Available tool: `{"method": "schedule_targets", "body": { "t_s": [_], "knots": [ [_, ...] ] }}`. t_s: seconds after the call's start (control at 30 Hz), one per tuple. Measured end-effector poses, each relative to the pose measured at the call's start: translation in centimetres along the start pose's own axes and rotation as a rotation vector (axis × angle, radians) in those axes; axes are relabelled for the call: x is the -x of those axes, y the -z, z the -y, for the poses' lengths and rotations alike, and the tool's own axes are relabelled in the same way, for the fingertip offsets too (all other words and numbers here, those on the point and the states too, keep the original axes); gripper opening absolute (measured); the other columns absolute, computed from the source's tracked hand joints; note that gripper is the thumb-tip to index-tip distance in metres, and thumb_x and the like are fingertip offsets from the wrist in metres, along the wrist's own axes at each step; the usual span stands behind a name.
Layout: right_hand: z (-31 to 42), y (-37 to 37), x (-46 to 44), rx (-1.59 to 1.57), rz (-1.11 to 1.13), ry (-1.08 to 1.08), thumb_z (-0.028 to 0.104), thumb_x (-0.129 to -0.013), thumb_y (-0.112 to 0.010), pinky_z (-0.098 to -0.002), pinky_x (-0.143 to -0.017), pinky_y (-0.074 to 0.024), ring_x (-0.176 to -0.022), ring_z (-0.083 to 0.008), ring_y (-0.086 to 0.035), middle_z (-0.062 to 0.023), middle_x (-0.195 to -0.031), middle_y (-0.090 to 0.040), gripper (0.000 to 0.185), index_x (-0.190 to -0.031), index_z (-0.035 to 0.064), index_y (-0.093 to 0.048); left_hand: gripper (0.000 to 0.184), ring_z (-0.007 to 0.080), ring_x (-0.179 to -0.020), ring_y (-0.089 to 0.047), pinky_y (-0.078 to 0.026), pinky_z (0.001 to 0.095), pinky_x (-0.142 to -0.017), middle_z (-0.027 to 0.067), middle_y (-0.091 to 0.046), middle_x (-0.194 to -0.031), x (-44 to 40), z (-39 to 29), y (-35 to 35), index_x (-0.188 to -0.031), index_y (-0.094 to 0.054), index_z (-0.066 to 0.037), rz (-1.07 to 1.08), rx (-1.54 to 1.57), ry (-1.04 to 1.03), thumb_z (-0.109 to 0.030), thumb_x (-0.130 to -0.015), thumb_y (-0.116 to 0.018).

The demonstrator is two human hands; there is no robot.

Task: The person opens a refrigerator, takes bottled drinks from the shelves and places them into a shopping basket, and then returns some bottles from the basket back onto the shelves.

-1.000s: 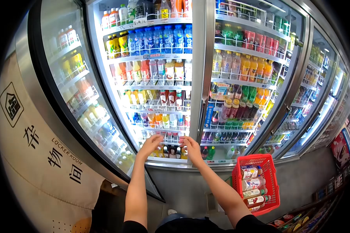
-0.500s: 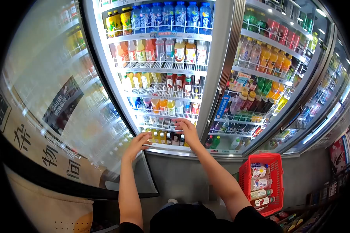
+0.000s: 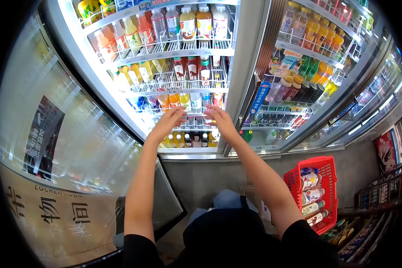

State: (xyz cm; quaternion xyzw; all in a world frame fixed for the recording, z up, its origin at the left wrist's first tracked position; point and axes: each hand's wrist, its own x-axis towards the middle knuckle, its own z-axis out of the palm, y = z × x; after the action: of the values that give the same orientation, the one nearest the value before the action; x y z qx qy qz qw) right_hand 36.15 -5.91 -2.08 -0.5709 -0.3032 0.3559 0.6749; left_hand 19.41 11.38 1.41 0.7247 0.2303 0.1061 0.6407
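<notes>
My left hand (image 3: pixel 169 123) reaches into the open drinks fridge, fingers apart and holding nothing. Opposite it, my right hand (image 3: pixel 221 122) is also empty, with its fingers spread and curved toward the left one. Both are near a low wire shelf (image 3: pixel 194 123), and I cannot tell whether they touch it. Just beyond the fingers stands a row of juice bottles (image 3: pixel 173 100). Beneath them, dark-capped and yellow bottles (image 3: pixel 180 140) line the bottom shelf. Red-labelled bottles (image 3: pixel 192 69) occupy a shelf higher up.
The glass door (image 3: pixel 82 138) stands open on my left. A red basket (image 3: pixel 330 178) with several bottles sits on the floor to the right. Closed fridge doors (image 3: pixel 315 105) continue rightward, with a blue sign (image 3: pixel 260 97) on the near one. Snack racks (image 3: pixel 366 234) stand at lower right.
The view has tipped downward and come closer to the lower shelves. Both hands have moved further into the fridge, and the left has come nearer the right.
</notes>
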Motion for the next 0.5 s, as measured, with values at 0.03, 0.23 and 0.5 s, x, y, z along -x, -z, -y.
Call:
{"method": "schedule_targets", "body": {
  "t_s": [0.03,0.23,0.5],
  "knots": [
    [-0.5,0.5,-1.0,0.003,-0.009,0.011,0.024,-0.101,-0.048,-0.0301,-0.084,-0.0507,-0.106,-0.0171,-0.061,-0.0121,-0.119,-0.063,0.038,-0.133,0.0044,-0.053,0.048,0.0200,-0.108,-0.063,-0.048,0.0317,-0.094,0.0101,-0.061,-0.124,-0.9,0.3,0.5,-0.139,-0.047,-0.006,0.003,-0.034,0.019,-0.037,-0.103,-0.047],
    [-1.9,3.6,-5.8,0.077,0.034,0.009,0.034,-0.100,-0.049,-0.0344,-0.091,-0.0483,-0.112,-0.0209,-0.058,-0.0128,-0.124,-0.061,0.049,-0.139,0.0045,-0.048,0.046,0.0186,-0.111,-0.061,-0.046,0.0341,-0.096,0.0084,-0.061,-0.126,-6.0,1.6,2.0,-0.138,-0.050,-0.009,-0.083,-0.021,0.004,-0.038,-0.103,-0.045],
    [-2.5,3.3,-13.3,0.003,-0.010,-0.036,0.034,-0.101,-0.044,-0.0377,-0.103,-0.0423,-0.127,-0.0229,-0.048,-0.0136,-0.139,-0.050,0.050,-0.145,0.0095,-0.042,0.054,0.0212,-0.125,-0.053,-0.039,0.0340,-0.104,0.0101,-0.056,-0.136,-14.5,3.2,2.2,-0.142,-0.046,-0.007,-0.137,0.090,-0.141,-0.042,-0.101,-0.045]
  ]
}}
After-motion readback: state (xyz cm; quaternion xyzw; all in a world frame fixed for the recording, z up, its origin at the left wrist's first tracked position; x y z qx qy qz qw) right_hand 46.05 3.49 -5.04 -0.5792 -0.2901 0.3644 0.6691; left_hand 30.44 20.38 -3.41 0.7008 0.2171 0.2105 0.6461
